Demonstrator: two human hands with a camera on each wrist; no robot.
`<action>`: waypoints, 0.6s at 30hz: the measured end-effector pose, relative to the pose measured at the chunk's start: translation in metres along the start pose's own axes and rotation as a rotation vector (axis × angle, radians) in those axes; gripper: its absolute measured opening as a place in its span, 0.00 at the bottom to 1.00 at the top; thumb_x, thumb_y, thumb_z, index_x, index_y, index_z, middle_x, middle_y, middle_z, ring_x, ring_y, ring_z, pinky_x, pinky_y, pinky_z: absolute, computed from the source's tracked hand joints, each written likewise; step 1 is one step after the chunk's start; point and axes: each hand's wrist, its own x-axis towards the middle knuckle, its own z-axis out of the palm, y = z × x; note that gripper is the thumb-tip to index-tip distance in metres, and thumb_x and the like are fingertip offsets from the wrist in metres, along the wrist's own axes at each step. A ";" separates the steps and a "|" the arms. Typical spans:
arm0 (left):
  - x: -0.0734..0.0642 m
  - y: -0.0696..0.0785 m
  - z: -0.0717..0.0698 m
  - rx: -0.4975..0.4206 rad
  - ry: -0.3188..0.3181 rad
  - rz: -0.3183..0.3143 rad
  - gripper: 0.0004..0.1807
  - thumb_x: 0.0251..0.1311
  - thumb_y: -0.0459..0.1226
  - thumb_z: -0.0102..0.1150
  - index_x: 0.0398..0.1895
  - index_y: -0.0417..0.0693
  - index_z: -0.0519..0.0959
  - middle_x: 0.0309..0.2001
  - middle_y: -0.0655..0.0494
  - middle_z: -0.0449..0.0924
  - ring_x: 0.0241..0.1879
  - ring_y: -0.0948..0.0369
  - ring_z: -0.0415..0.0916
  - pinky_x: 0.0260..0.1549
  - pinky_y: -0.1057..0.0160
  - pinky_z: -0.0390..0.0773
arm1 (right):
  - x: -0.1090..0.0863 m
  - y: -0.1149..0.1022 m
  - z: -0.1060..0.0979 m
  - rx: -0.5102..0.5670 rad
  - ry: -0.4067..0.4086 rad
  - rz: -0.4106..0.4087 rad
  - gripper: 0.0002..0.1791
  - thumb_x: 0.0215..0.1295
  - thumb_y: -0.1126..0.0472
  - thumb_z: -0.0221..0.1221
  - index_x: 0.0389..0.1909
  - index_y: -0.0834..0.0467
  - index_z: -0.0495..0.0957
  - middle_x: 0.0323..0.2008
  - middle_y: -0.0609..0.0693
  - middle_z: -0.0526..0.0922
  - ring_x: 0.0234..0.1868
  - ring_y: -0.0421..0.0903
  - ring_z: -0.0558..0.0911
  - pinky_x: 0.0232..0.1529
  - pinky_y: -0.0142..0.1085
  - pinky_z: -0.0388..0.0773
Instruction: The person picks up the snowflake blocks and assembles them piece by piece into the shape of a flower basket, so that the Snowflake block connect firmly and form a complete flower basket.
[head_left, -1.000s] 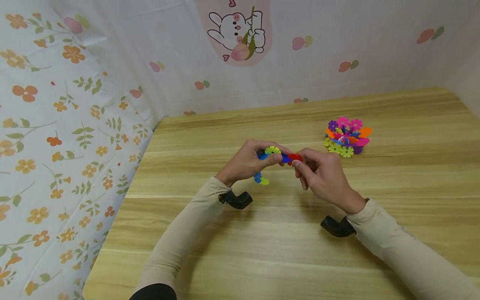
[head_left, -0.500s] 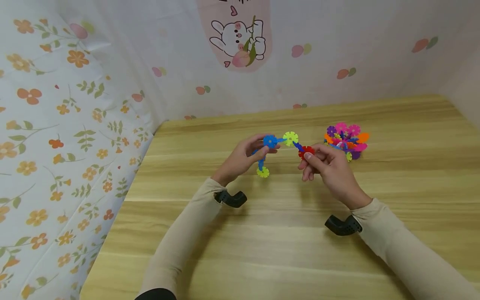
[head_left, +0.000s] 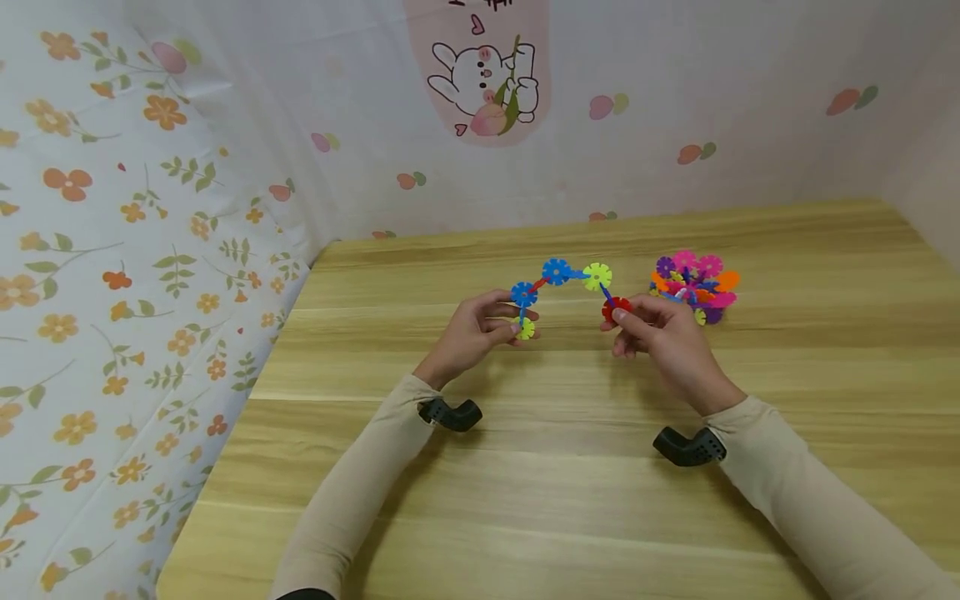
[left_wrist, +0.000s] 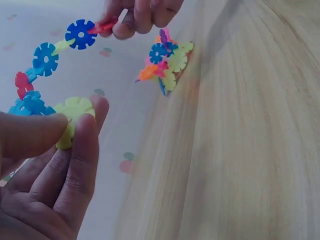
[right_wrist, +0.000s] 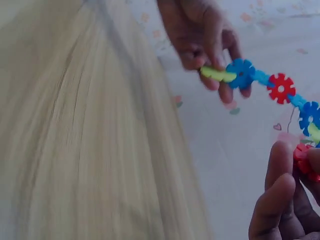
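A chain of interlocking plastic snowflake discs [head_left: 557, 271] arches in the air between the two hands. My left hand [head_left: 474, 332] pinches the yellow-green disc [left_wrist: 75, 112] at one end between thumb and fingers. At the other end, my right hand [head_left: 667, 342] grips a red disc [head_left: 617, 309] between thumb and forefinger. Between these ends run several linked blue discs [right_wrist: 241, 74], a red disc [right_wrist: 281, 88] and another yellow-green disc [head_left: 597, 277]. Both hands are raised above the wooden table [head_left: 525, 500].
A heap of joined snowflake discs [head_left: 697, 283] in pink, orange, purple and yellow-green sits on the table beyond the right hand. A patterned cloth [head_left: 645, 108] hangs behind the table, and a floral cloth [head_left: 150, 333] hangs along its left side.
The hands have moved apart, and the bunched chain has spread into an arch. My left hand has shifted its hold to the yellow-green end disc; my right hand keeps the red one.
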 end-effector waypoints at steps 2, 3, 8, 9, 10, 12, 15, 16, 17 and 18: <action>-0.001 0.000 0.001 0.010 0.023 0.003 0.22 0.68 0.24 0.54 0.65 0.37 0.70 0.59 0.35 0.80 0.52 0.47 0.85 0.52 0.38 0.81 | 0.000 -0.001 0.000 -0.140 0.026 -0.004 0.13 0.74 0.58 0.57 0.45 0.65 0.80 0.30 0.44 0.83 0.25 0.40 0.79 0.27 0.31 0.78; -0.001 0.000 0.001 0.009 0.035 0.002 0.22 0.68 0.24 0.53 0.65 0.36 0.70 0.59 0.34 0.80 0.52 0.45 0.85 0.52 0.38 0.81 | 0.001 -0.002 0.000 -0.213 0.042 -0.016 0.14 0.74 0.58 0.57 0.46 0.66 0.80 0.30 0.45 0.81 0.25 0.39 0.78 0.27 0.31 0.77; 0.000 0.000 0.007 0.010 0.096 -0.016 0.26 0.67 0.23 0.54 0.68 0.33 0.68 0.59 0.31 0.76 0.50 0.35 0.83 0.50 0.41 0.83 | 0.004 -0.007 -0.004 -0.414 0.075 -0.031 0.14 0.74 0.57 0.58 0.45 0.66 0.80 0.32 0.49 0.73 0.25 0.38 0.72 0.25 0.29 0.72; 0.001 0.000 0.008 0.013 0.109 -0.023 0.26 0.67 0.23 0.54 0.69 0.33 0.67 0.58 0.31 0.76 0.49 0.35 0.83 0.50 0.41 0.83 | 0.005 -0.008 -0.004 -0.417 0.070 -0.025 0.14 0.74 0.58 0.58 0.45 0.66 0.79 0.32 0.49 0.72 0.25 0.38 0.72 0.25 0.29 0.72; 0.001 0.000 0.009 0.014 0.121 -0.030 0.26 0.67 0.23 0.55 0.69 0.34 0.68 0.58 0.31 0.77 0.49 0.34 0.83 0.49 0.42 0.83 | 0.007 -0.008 -0.005 -0.411 0.065 -0.013 0.14 0.73 0.58 0.58 0.46 0.66 0.78 0.31 0.49 0.72 0.24 0.39 0.73 0.26 0.29 0.74; 0.002 -0.001 0.010 0.015 0.144 -0.046 0.26 0.67 0.24 0.56 0.68 0.34 0.69 0.56 0.31 0.78 0.47 0.35 0.84 0.47 0.45 0.85 | 0.011 -0.006 -0.004 -0.391 0.067 0.007 0.13 0.73 0.60 0.58 0.49 0.67 0.76 0.30 0.49 0.72 0.22 0.40 0.74 0.26 0.29 0.75; 0.006 -0.006 0.010 0.002 0.198 -0.088 0.22 0.67 0.25 0.56 0.65 0.35 0.73 0.52 0.34 0.79 0.44 0.38 0.86 0.44 0.50 0.86 | 0.019 0.000 -0.002 -0.409 0.081 0.018 0.13 0.72 0.63 0.58 0.51 0.67 0.75 0.29 0.49 0.74 0.21 0.43 0.77 0.25 0.30 0.77; 0.007 -0.008 0.010 0.001 0.221 -0.102 0.21 0.67 0.25 0.56 0.63 0.35 0.75 0.50 0.35 0.80 0.43 0.39 0.87 0.43 0.52 0.87 | 0.022 0.003 -0.001 -0.419 0.085 0.026 0.13 0.71 0.64 0.59 0.52 0.67 0.74 0.29 0.50 0.75 0.21 0.45 0.78 0.24 0.31 0.77; 0.009 -0.010 0.010 0.003 0.245 -0.115 0.19 0.68 0.25 0.56 0.61 0.36 0.76 0.48 0.36 0.80 0.42 0.41 0.87 0.42 0.54 0.87 | 0.026 0.005 0.001 -0.436 0.086 0.031 0.13 0.71 0.65 0.59 0.53 0.66 0.74 0.28 0.51 0.75 0.21 0.46 0.79 0.23 0.31 0.76; 0.011 -0.011 0.009 0.008 0.271 -0.128 0.18 0.67 0.25 0.56 0.59 0.36 0.77 0.46 0.37 0.81 0.42 0.41 0.88 0.40 0.55 0.88 | 0.030 0.008 0.002 -0.455 0.085 0.039 0.13 0.71 0.65 0.59 0.53 0.66 0.75 0.28 0.53 0.76 0.21 0.47 0.79 0.23 0.32 0.75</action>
